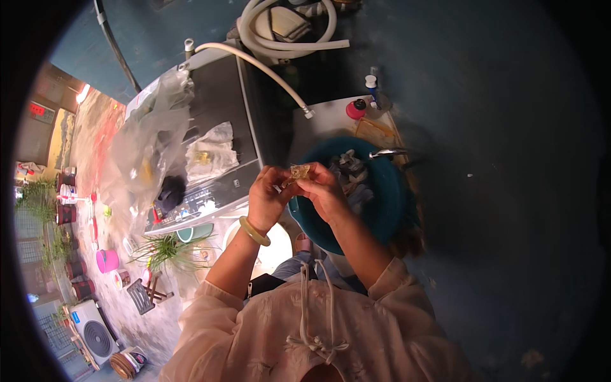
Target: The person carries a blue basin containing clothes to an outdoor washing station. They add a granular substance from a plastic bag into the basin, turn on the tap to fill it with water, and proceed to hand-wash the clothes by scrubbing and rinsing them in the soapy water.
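Both of my hands hold a small, crinkled amber-brown piece [300, 173], its material too small to tell. My left hand [268, 193] pinches its left side and wears a pale bangle [254, 231] at the wrist. The fingers of my right hand [321, 188] grip it from the right. Both hands are raised in front of the near left rim of a teal plastic basin [329, 238]. Crumpled grey cloth [352, 176] lies inside that basin. My right forearm covers part of the rim. Over the basin's far right side reaches a metal tap [389, 153].
At left stands a washing machine [217, 81] bearing a crumpled white sheet [212, 155] with a yellow lump [202, 157], plus a clear plastic bag [148, 138]. A hose [267, 69] overhangs the gap. Behind the basin is a pink bottle [355, 109]. Below stands a white bucket [279, 241].
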### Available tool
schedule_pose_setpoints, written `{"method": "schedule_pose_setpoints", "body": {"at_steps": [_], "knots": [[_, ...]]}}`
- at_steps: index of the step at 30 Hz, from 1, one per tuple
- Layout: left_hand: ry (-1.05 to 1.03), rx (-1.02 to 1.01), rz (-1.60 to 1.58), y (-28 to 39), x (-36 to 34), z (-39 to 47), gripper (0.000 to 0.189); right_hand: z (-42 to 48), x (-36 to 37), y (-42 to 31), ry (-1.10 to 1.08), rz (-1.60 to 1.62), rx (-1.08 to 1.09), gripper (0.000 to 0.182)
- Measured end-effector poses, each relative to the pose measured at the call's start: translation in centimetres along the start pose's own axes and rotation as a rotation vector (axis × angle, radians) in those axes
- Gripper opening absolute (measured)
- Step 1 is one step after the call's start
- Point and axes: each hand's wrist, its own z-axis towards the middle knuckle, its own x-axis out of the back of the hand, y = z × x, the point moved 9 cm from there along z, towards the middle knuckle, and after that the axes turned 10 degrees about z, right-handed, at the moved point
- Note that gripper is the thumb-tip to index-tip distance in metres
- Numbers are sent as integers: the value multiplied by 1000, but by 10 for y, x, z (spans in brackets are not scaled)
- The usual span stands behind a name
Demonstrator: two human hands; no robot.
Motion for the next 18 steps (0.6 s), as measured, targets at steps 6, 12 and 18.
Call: {"method": "schedule_pose_setpoints", "body": {"at_steps": [6,12,18], "knots": [[-159,45,-22,6,-47,3,19,-17,37,-28,53,-255,-7,21],[-342,62,-93,14,-91,6,16,-30,79,-45,152,-244,27,17],[-492,305,-507,0,-125,2,15,-36,95,-55,226,-54,88,8]]}}
